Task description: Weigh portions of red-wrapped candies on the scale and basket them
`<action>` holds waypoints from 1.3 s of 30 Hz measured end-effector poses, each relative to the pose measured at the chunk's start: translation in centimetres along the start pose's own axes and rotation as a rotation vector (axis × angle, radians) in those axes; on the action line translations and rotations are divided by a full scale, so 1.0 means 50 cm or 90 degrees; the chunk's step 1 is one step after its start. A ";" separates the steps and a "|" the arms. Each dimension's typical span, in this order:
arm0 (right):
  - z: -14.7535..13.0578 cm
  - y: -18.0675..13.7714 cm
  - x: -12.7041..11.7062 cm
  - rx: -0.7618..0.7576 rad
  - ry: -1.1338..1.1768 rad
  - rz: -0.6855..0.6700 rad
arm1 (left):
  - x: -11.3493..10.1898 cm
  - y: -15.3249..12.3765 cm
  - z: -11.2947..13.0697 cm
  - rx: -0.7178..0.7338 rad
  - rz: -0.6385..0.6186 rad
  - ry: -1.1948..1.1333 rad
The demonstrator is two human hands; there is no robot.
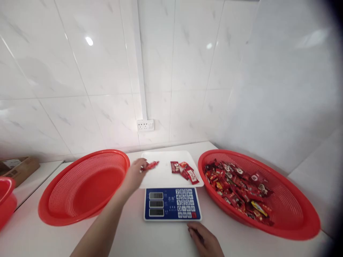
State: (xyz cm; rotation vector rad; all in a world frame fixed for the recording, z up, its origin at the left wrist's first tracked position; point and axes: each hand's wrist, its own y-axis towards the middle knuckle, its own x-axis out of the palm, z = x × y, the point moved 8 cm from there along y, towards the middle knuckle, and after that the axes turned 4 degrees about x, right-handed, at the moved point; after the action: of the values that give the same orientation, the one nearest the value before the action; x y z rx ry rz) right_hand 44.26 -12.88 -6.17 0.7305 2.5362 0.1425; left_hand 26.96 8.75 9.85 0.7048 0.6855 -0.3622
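My left hand is closed on a red-wrapped candy, held over the left side of the scale's white tray. On the tray's right side lie several red candy packets, some overlapping. Below the tray is the scale's blue panel, with three small displays, whose digits are too blurred to read, and a keypad. My right hand rests on the white table just in front of the panel, its fingers curled in, and nothing shows in them.
At right, a red plastic basket holds a heap of wrapped candies, one of them yellow. Another red basket stands left of the scale, its bottom bare. Further left are part of a red container and a cardboard box. A wall socket sits behind.
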 end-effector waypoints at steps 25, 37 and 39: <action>-0.157 0.350 -0.003 0.000 -0.498 -0.196 | 0.293 0.120 0.093 0.204 -0.465 0.199; -0.176 0.358 -0.032 -0.016 -0.339 -0.135 | 0.296 0.127 0.085 0.143 -0.523 0.258; -0.181 0.359 -0.047 -0.004 -0.330 -0.100 | 0.294 0.129 0.078 0.116 -0.494 0.267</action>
State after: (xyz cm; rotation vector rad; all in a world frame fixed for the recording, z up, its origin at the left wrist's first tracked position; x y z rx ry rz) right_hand 50.04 1.47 6.85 0.4849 2.0814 -0.0842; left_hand 42.74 9.46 5.03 0.6702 1.3376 -1.0144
